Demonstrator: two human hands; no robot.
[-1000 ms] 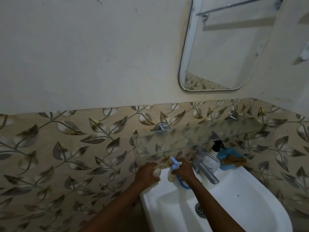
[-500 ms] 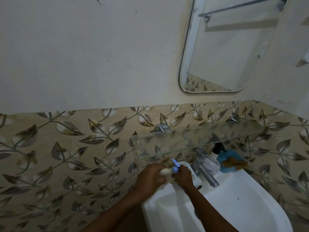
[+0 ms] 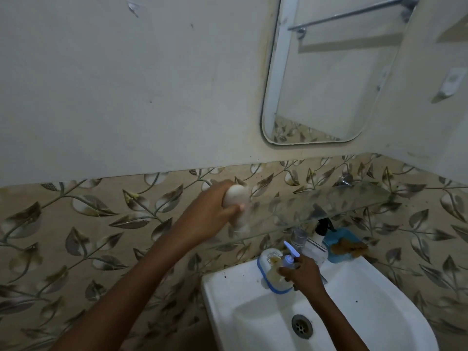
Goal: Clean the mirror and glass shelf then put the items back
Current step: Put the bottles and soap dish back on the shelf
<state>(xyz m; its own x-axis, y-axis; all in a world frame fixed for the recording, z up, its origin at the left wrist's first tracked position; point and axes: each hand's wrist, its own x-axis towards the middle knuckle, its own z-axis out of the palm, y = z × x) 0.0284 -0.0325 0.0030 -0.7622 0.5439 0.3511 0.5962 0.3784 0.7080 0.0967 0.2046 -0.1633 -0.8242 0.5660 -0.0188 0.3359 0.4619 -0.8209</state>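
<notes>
- The glass shelf (image 3: 329,206) runs along the leaf-patterned tiles, below the mirror (image 3: 329,84).
- At the shelf's left end a white bottle (image 3: 235,198) hangs neck-down. Whether its cap touches the glass cannot be told.
- The left hand (image 3: 207,219) has its grip closed round that bottle's body.
- The right hand (image 3: 304,274) is low at the back rim of the sink (image 3: 240,300). Its grip pinches a clear pump bottle (image 3: 287,260) with a blue head, just beside a blue-rimmed dish (image 3: 268,257).
- Behind them stand the tap (image 3: 298,236), a black-pump bottle (image 3: 321,229) and a blue tray (image 3: 334,239).
</notes>
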